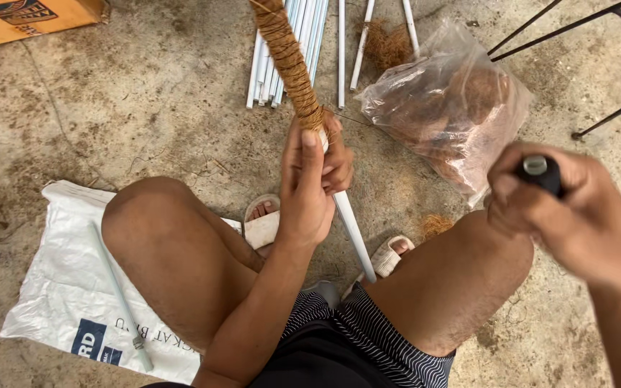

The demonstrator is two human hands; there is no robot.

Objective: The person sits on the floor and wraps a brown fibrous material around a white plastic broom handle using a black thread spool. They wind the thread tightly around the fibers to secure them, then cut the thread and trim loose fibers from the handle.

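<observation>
We are seated low on the concrete floor (167,86), knees spread, with the white pipe (353,233) running up between them from about 6 o'clock toward 12 o'clock. Left hand (314,183) is closed around the pipe just below the coir-fibre wrapping (289,61), thumb up along the lower edge of the wrap; we judge this grip pins the last turns so they stay tight. The pipe's bare lower end sits near the sandals (389,255), which likely steadies it. Right hand (569,208), at 3 o'clock, is fisted around a dark spool-like handle with a grey cap (538,169); a thin thread (350,118) seems to leave the wrap near the left fingers, but we cannot trace it to the right hand. Supplies within reach: clear bag of coir (447,108) at 1 o'clock, bundle of white pipes (289,50) at 12, loose fibre tuft (389,43) beside them. White sack (66,280) at 8 o'clock carries a single spare pipe (120,294). Cardboard box (23,18) at 10 o'clock. Open floor lies at 10–11 o'clock; metal legs (576,29) crowd 2 o'clock, limiting right-hand swing.
</observation>
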